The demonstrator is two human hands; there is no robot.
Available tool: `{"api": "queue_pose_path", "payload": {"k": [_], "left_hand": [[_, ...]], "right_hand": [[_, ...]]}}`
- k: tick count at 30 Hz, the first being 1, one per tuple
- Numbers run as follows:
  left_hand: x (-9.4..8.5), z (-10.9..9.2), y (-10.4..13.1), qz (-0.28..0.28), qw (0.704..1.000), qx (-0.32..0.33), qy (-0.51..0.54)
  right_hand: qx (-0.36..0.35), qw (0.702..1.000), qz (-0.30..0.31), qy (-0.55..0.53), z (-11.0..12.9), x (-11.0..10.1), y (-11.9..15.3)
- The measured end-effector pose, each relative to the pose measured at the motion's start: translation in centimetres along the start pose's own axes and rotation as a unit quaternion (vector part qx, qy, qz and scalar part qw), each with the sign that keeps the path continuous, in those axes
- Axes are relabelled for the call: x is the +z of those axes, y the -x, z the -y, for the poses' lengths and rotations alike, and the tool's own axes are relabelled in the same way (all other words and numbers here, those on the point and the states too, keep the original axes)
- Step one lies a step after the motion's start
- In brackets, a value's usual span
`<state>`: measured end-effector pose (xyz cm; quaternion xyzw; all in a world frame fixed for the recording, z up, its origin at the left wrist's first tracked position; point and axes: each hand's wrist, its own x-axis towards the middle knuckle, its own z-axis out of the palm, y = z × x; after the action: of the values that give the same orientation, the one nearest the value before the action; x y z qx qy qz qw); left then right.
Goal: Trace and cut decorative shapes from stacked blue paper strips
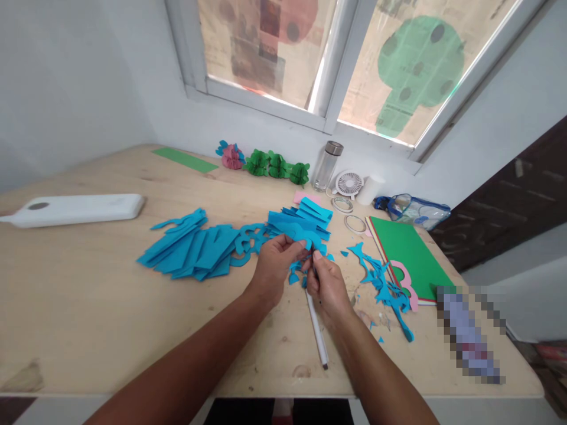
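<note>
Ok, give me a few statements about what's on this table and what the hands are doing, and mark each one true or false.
1. Both hands, left hand and right hand, hold a blue paper piece. True.
2. The right hand also holds a pen. True.
3. The stack of green paper lies left of the hands. False: it lies to their right.
4. The bottle lies on its side. False: it stands upright by the window wall.
5. A small fan sits beside the bottle. True.
6. The white tray holds blue cut-outs. False: the blue paper pile lies on the table.
</note>
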<state>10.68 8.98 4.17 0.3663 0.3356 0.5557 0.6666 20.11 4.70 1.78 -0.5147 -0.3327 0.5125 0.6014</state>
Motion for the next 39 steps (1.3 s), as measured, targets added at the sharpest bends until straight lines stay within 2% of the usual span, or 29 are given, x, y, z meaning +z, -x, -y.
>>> {"api": "queue_pose_path", "payload": {"k": [6,13,21,35,39], "left_hand": [[0.1,-0.8,0.3,-0.006,0.998,0.008,-0.061],[0.0,-1.3,0.2,-0.001,0.997,0.001,-0.082],[-0.2,-1.2,0.0,0.011,0.997,-0.005,-0.078],[-0.7,-0.8,-0.4,0.002,0.997,-0.002,-0.072],[-0.8,-1.0,-0.5,0.017,0.997,-0.007,-0.074]], "right_hand": [[-0.001,1.0,0.003,-0.002,0.0,-0.1,0.1],[0.006,1.0,0.01,0.002,0.3,-0.2,0.1],[-0.004,1.0,0.017,0.026,0.5,-0.1,0.2],[0.009,0.999,0.034,0.003,0.3,0.0,0.2],[0.015,0.999,0.041,-0.004,0.1,-0.1,0.2]]}}
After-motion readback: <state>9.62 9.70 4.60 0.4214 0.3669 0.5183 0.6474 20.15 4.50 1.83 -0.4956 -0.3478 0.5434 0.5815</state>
